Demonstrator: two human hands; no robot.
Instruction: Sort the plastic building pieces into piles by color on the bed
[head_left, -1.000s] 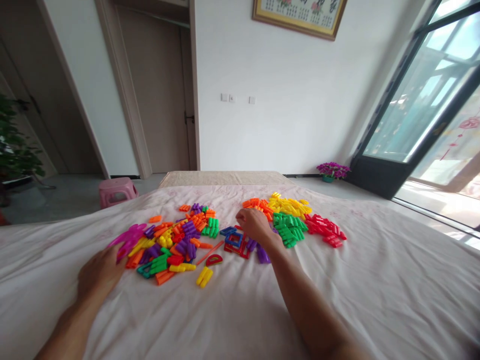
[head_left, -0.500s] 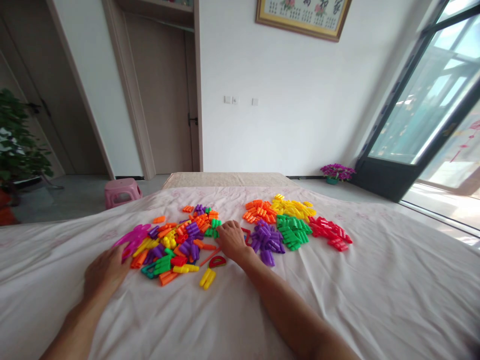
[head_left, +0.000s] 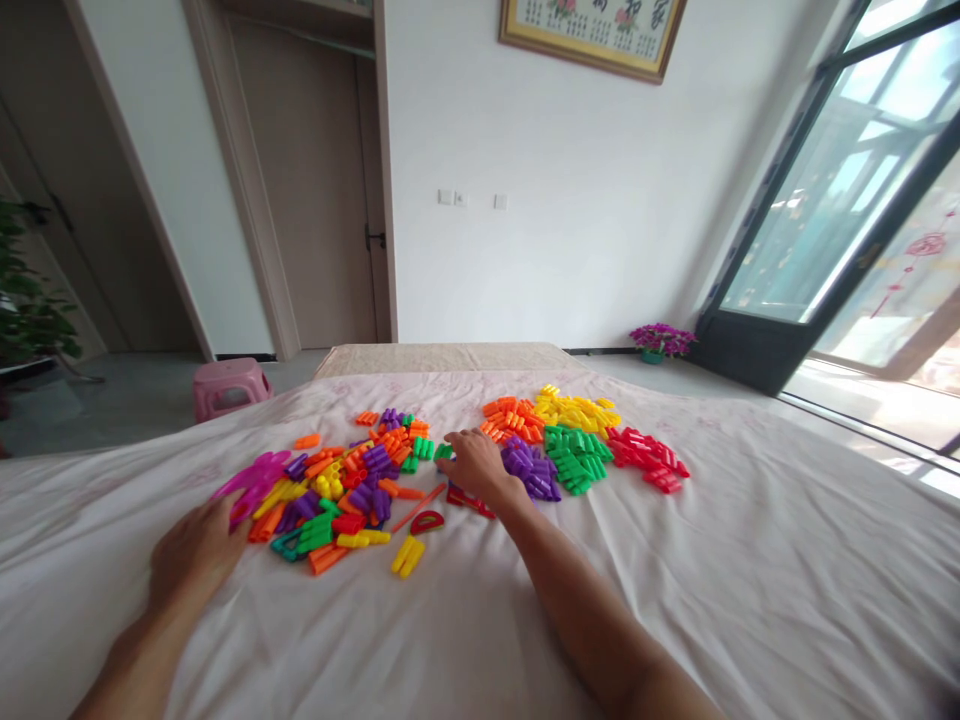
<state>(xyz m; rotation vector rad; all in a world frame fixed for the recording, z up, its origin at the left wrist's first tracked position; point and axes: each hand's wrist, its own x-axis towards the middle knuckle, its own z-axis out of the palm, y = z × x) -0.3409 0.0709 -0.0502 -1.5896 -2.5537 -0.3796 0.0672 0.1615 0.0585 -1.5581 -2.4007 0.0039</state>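
My left hand [head_left: 196,540] rests at the left edge of a mixed heap of plastic toy pieces [head_left: 379,460], touching a magenta flat plastic piece [head_left: 259,480]. Its fingertips are partly hidden, so I cannot tell whether they grip it. My right hand [head_left: 478,465] is between the mixed heap and the purple pile [head_left: 531,470]. Its thumb and fingers close round a small green plastic piece [head_left: 443,452]. Other green pieces [head_left: 420,452] lie just left of it. Below the hand is a red frame-like piece [head_left: 471,501], partly covered by the wrist.
Single-colour piles of orange [head_left: 513,418], yellow [head_left: 576,410], green [head_left: 577,458] and red pieces [head_left: 649,458] lie to the right. Nearer me are a red half-round piece [head_left: 427,522], an orange stick [head_left: 417,508] and yellow pieces [head_left: 408,556]. A wrinkled pale cloth [head_left: 750,560] covers the surface.
My right hand has shifted slightly right, away from the mixed heap, with a green piece in its fingers. More of the red frame-like piece shows. My left hand stays by the magenta piece.
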